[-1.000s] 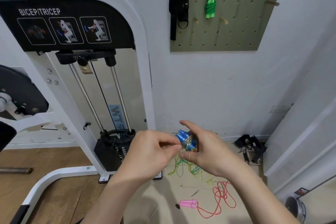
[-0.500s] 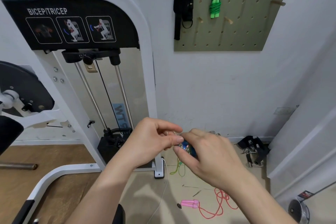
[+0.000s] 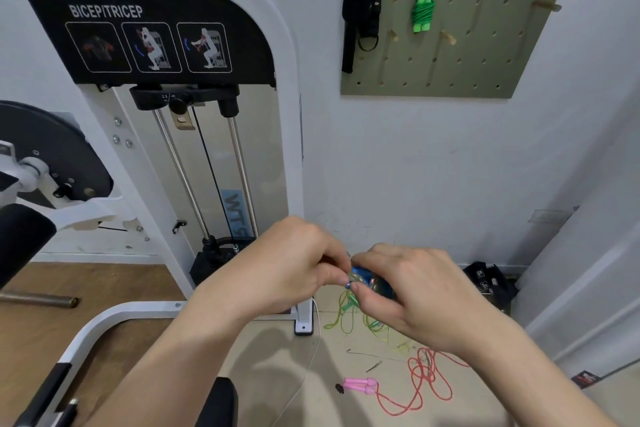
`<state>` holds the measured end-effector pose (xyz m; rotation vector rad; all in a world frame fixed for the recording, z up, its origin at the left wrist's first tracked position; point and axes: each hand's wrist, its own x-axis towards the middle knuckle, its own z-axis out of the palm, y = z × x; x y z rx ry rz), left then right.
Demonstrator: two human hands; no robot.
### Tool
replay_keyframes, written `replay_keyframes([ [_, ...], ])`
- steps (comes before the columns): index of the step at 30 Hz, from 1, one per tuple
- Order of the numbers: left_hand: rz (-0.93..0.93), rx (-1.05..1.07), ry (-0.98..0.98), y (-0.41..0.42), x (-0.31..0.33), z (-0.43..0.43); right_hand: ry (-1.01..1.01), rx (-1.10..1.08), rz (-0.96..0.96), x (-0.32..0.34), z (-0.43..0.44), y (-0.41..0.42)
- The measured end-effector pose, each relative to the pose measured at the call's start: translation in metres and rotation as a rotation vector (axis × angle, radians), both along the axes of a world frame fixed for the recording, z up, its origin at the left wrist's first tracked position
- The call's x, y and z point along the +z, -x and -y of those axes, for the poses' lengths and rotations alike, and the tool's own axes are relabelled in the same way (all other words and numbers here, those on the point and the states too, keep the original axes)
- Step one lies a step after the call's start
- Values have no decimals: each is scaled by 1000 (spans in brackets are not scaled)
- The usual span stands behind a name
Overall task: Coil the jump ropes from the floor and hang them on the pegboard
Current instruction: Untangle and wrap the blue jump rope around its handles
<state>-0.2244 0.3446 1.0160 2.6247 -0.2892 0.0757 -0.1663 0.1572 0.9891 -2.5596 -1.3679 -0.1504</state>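
The blue-handled, clear-corded jump rope [image 3: 362,276] sat bunched in the curled fingers of the right hand [image 3: 412,291], the left hand [image 3: 287,270] pinching its cord just beside. Below the grip lay a thin yellow-green rope [image 3: 349,317] and a pink-handled red rope [image 3: 417,385]. High above, a coiled green rope [image 3: 423,7] hung on the olive pegboard [image 3: 467,59].

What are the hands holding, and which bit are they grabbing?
A blue-handled jump rope. The right hand grips its bundled handles. The left hand seems to pinch the clear cord wound around them at their end.
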Motion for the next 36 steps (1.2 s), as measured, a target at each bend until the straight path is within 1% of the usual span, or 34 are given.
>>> replay_keyframes([
  [3, -41, 110, 313, -2, 5, 2, -102, 12, -76, 3, 1, 0],
  [6, 7, 202, 553, -5, 1, 12, -270, 11, -214, 3, 0, -1],
  [7, 48, 220, 612, -7, -1, 16, -347, 4, -282, 2, 0, -2],
  [10, 145, 246, 706, -13, -4, 24, -560, -3, -492, 4, 2, -2],
  [12, 99, 235, 857, -16, -4, 26, -685, -5, -623, 6, 3, -1],
  [15, -70, 242, 1157, -18, -8, 33, -824, -14, -786, 10, 1, 1],
  [17, -77, 265, 1377, -17, -14, 41, -892, -35, -898, 12, 1, 1],
  [18, -54, 270, 1461, -16, -17, 45, -915, -46, -940, 12, 0, 1],
  [19, -28, 266, 1496, -15, -19, 47, -932, -56, -974, 11, 1, 0],
  [20, -2, 253, 1482, -13, -21, 48, -946, -65, -1004, 10, 1, 0],
  [24, 51, 139, 1315, -6, -23, 39, -972, -98, -1112, 9, 3, -2],
  [28, 102, 27, 1131, -3, -18, 26, -960, -63, -1218, 10, 4, -2],
  [31, 198, 81, 987, 0, -14, 27, -945, -58, -1254, 9, 3, 0],
  [32, 252, 98, 915, 1, -14, 27, -937, -64, -1255, 8, 3, 0],
  [33, 343, 99, 794, 2, -15, 26, -925, -70, -1263, 7, 3, 0],
  [35, 572, 46, 459, 3, -19, 21, -891, -60, -1301, 7, 4, -1],
  [36, 658, 5, 314, 4, -21, 18, -867, -44, -1335, 7, 5, -2],
])
